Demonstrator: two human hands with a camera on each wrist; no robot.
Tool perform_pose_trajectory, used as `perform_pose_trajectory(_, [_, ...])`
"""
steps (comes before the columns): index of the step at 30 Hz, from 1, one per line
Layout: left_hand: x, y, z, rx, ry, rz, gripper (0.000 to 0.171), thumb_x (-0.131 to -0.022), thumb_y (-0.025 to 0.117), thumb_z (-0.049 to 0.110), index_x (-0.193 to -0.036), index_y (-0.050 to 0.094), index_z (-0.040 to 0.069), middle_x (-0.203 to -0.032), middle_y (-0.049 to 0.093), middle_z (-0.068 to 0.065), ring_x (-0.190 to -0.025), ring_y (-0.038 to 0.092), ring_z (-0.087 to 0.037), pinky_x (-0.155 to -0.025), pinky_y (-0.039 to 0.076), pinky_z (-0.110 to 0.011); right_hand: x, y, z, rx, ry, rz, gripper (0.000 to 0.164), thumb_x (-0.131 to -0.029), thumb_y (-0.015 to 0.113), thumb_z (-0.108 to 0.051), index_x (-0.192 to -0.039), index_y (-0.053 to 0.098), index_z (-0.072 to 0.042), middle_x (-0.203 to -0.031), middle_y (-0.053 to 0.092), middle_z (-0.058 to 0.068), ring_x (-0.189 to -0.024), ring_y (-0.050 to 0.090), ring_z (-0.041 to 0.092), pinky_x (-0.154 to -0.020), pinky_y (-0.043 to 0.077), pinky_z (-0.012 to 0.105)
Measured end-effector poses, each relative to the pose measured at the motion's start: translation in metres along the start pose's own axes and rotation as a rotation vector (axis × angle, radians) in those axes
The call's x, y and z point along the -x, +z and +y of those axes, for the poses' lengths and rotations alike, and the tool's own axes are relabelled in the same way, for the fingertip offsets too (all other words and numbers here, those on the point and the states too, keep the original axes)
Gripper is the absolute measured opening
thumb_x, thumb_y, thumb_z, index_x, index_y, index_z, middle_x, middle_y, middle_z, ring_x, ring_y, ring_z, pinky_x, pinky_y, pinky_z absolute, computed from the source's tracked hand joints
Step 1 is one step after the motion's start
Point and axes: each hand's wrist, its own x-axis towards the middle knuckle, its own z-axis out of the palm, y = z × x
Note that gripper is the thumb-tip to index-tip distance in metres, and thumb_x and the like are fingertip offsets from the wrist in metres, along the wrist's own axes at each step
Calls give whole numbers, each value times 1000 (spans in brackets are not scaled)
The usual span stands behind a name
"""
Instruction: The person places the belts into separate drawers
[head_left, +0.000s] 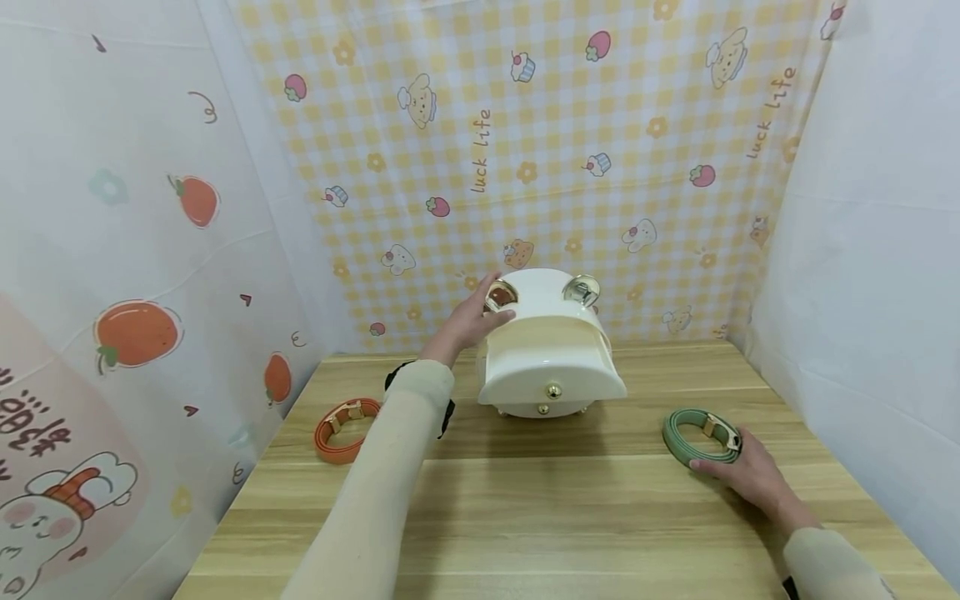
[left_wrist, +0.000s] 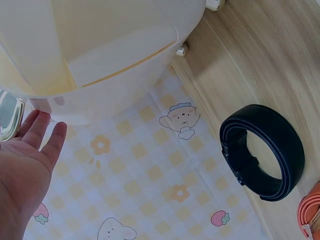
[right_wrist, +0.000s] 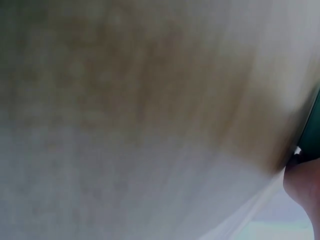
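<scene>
A white rounded drawer box (head_left: 540, 292) stands at the back of the table, with two gold-rimmed round pieces on top. Its front drawer (head_left: 551, 379), with a gold knob, is pulled out. My left hand (head_left: 468, 321) rests on the box's upper left, thumb at the front edge beside the left gold rim. In the left wrist view, the fingers (left_wrist: 42, 132) of that hand reach out against the white shell. On the right, my right hand (head_left: 750, 475) grips a coiled green belt (head_left: 678, 442) by its buckle side. Only a dark green sliver shows in the blurred right wrist view.
A coiled orange belt (head_left: 337, 454) lies on the table's left side. Near it is a coiled black belt (left_wrist: 290, 145), mostly hidden by my left sleeve (head_left: 390, 467) in the head view. Patterned cloth walls (head_left: 480, 150) enclose the wooden table (head_left: 555, 517) at the back and sides.
</scene>
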Motion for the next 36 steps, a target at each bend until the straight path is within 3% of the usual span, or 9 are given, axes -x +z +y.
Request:
perform_pose_trajectory(16, [0,-1,0,1,2,-2,81,-98,59,47,-159,6,40,-160,28,-13,-137,38,-41,-111,30,-57,-9,-10,-14,23,128,-65,98,-86,72,-54,-132,34,24,-124,48,44,-109,52,54,-90,44,64])
perform_pose_trajectory(30, [1,-1,0,-4,-2,1,81,-98,59,47,-159,6,39,-160,27,-13,-138,38,-42,-111,30,-57,-18,-3,-32,7,124,-3,95,-85,71,-57,-129,40,22,-120,52,40,-103,56,47,-82,49,57])
perform_pose_trajectory(36, [1,-1,1,4,1,0,81,-97,59,47,-159,7,40,-161,26,-12,-138,38,-41,-111,29,-58,-20,-4,-50,-43,173,-17,108,-85,68,-63,-138,29,23,-131,42,43,-114,48,53,-90,45,62])
